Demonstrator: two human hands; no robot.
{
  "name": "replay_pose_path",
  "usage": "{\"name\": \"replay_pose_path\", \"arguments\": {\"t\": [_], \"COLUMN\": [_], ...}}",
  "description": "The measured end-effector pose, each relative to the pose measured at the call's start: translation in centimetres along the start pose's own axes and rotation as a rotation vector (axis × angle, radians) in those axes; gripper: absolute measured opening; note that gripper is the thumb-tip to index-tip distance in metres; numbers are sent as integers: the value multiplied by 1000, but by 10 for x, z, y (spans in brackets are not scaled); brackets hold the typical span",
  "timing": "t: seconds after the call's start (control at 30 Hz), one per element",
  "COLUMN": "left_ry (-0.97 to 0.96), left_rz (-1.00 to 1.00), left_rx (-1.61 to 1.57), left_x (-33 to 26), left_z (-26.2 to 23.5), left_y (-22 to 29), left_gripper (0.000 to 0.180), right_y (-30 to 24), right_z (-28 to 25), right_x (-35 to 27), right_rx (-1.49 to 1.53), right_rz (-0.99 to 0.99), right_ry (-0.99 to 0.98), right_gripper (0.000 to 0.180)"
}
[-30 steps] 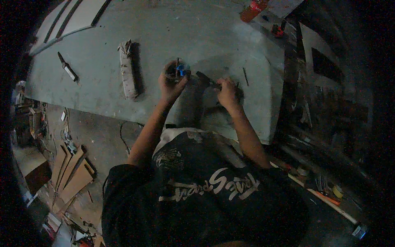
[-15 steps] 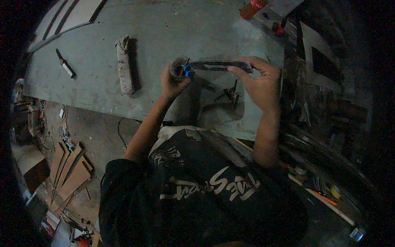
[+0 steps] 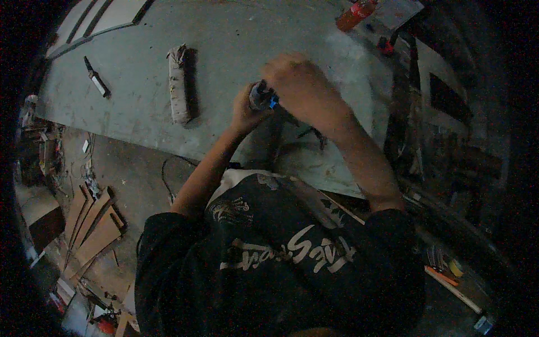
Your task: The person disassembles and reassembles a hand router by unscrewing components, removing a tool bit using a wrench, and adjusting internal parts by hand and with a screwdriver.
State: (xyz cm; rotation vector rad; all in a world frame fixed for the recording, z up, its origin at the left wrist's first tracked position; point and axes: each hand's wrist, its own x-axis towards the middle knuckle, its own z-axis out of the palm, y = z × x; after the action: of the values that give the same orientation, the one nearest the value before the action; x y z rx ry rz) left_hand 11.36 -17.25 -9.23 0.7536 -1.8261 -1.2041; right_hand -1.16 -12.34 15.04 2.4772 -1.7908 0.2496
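My left hand is closed around a short, dark grey cylindrical thing with a small bright blue part on its right side, held above the table. Just right of it and partly over it is my right hand, smeared by motion, its back toward me. Its fingers are hidden, so I cannot tell what it grips. The long dark bar seen earlier does not show now. Below my right forearm lies a thin dark tool on the greenish table, partly covered by the arm.
A light wrapped bundle and a slim tool with a pale section lie to the left. An orange-red bottle stands at the far right, near a small red and black item. Cut brown boards are on the floor at left.
My right hand has swung left from the far end of the long dark bar to beside my left hand. The bar has dropped out of sight. The view has shifted slightly.
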Motion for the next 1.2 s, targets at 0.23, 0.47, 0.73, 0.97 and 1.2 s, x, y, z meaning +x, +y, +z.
{"name": "replay_pose_path", "arguments": {"t": [0.23, 0.47, 0.73, 0.97, 1.2], "left_ry": [66, -109, -407, -294, -207], "left_rz": [-65, -39, -124, -333, -111], "left_rx": [-401, -297, -245, -316, -284], "left_x": [2, -2, -8, -22, -31], "left_z": [3, -25, -51, -53, -40], "left_y": [-16, 50, 99, 117, 104], "left_gripper": [60, 46, 38, 33, 34], "right_y": [9, 14, 12, -3, -22], "right_z": [30, -23, -15, -24, 8], "right_x": [14, -5, -12, -17, -37], "right_rx": [68, 150, 382, 470, 311], "right_rz": [-75, -173, -71, 179, 181], "right_ry": [13, 88, -152, -117, 191], "right_gripper": [15, 13, 17, 27, 40]}}
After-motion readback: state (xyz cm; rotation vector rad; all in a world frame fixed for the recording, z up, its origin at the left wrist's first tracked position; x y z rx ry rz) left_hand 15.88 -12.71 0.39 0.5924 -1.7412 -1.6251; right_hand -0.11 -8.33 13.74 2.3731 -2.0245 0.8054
